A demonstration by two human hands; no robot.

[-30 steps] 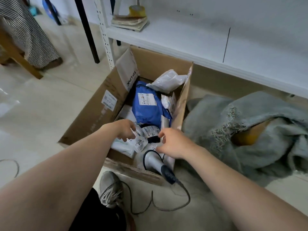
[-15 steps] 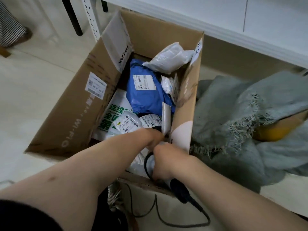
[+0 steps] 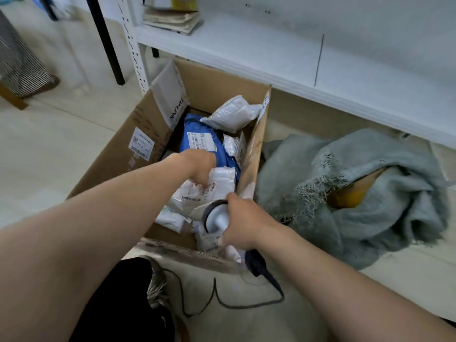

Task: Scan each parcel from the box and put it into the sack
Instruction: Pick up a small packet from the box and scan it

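Note:
An open cardboard box (image 3: 118,159) stands on the floor with several parcels inside: a blue one (image 3: 195,141), a white bag (image 3: 233,113) at the back, more white ones near the front. My left hand (image 3: 201,164) grips a white labelled parcel (image 3: 217,183) over the box. My right hand (image 3: 243,222) holds a grey handheld scanner (image 3: 217,218) just below that parcel, its head turned toward the label. The grey-green sack (image 3: 357,193) lies crumpled to the right of the box, with something yellow showing in its opening.
A white metal shelf (image 3: 271,53) runs behind the box, with a stack of papers (image 3: 172,19) on it. The scanner's black cable (image 3: 222,299) loops on the floor near my shoe (image 3: 158,285). Striped fabric on a wooden chair (image 3: 17,62) sits far left.
My left hand has lifted a white parcel up from the front of the box. My right hand has raised the scanner beneath it. The camera tilted up.

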